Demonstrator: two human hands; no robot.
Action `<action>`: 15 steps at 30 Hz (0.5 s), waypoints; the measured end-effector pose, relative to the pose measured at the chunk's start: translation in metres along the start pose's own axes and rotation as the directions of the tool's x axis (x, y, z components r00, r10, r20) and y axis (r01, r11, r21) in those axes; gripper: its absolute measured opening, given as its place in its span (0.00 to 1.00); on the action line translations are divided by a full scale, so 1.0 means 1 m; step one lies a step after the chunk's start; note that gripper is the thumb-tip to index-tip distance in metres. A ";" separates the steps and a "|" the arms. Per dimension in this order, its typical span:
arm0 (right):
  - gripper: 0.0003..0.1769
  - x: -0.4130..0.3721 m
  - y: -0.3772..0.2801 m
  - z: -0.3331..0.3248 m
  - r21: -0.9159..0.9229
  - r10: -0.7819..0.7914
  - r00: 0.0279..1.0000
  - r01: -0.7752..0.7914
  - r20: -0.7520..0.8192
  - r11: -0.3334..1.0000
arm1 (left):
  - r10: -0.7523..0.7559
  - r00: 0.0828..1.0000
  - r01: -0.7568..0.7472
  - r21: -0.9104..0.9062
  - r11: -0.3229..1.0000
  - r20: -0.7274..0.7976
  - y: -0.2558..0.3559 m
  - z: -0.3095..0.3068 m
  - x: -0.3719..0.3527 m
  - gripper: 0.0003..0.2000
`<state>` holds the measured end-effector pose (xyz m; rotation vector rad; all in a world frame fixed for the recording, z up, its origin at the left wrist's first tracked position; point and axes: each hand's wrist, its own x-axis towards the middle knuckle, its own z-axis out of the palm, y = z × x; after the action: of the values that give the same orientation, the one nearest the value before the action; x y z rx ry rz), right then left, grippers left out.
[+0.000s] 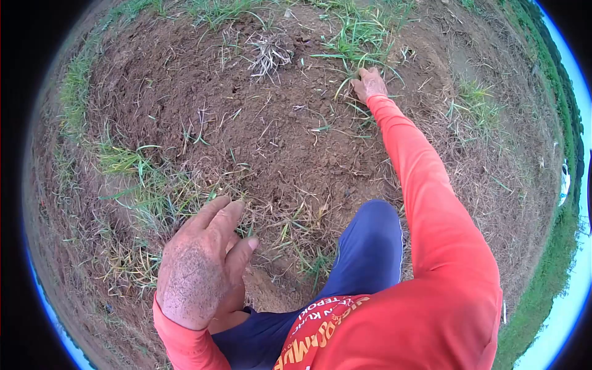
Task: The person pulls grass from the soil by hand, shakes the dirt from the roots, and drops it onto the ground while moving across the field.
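My right hand (370, 84) reaches out to the base of a green grass clump (361, 40) at the upper middle right. Its fingers are curled down at the stems, and their tips are partly hidden. Nearer to me, my left hand (206, 262) hovers palm down over the ground at the lower left, with soil on its back. Its thumb stands apart from the fingers, and nothing shows in it. Brown bare soil (277, 135) lies between and beyond the two hands.
A dry, pale uprooted-looking tuft (270, 57) lies left of the grass clump. More grass grows at the left (123, 160) and right (478, 102). My bent knee (373, 228) is at the lower middle. Dry straw covers the ground at the right.
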<state>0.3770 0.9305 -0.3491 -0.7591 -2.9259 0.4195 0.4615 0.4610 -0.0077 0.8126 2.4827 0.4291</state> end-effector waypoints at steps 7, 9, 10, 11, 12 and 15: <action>0.13 0.014 -0.003 -0.012 -0.258 -0.014 0.989 0.052 0.148 0.965 | -0.062 0.998 0.062 -0.018 0.998 0.003 -0.011 -0.004 0.003 0.24; 0.15 0.022 0.001 -0.010 -0.215 0.141 0.971 -0.099 0.191 0.972 | -0.101 0.995 0.101 -0.043 0.994 0.002 -0.013 -0.006 0.001 0.25; 0.17 0.027 0.010 0.000 -0.234 0.124 0.973 -0.077 0.196 0.969 | -0.120 0.993 0.120 -0.059 0.991 0.004 -0.015 -0.006 0.001 0.25; 0.17 0.024 0.005 -0.001 -0.189 0.120 0.978 -0.087 0.171 0.978 | -0.128 0.992 0.127 -0.040 0.991 -0.011 -0.016 -0.007 0.000 0.25; 0.17 0.016 -0.002 -0.006 -0.144 0.118 0.982 -0.097 0.149 0.985 | -0.136 0.990 0.135 -0.021 0.991 -0.024 -0.018 -0.007 0.000 0.25; 0.17 0.011 0.013 -0.001 -0.085 0.089 0.985 -0.077 0.150 0.993 | -0.134 0.991 0.134 -0.020 0.991 -0.001 -0.021 -0.002 -0.002 0.25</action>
<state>0.3734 0.9466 -0.3516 -0.8998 -3.0779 0.3880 0.4521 0.4433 -0.0149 0.6334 2.5127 0.4073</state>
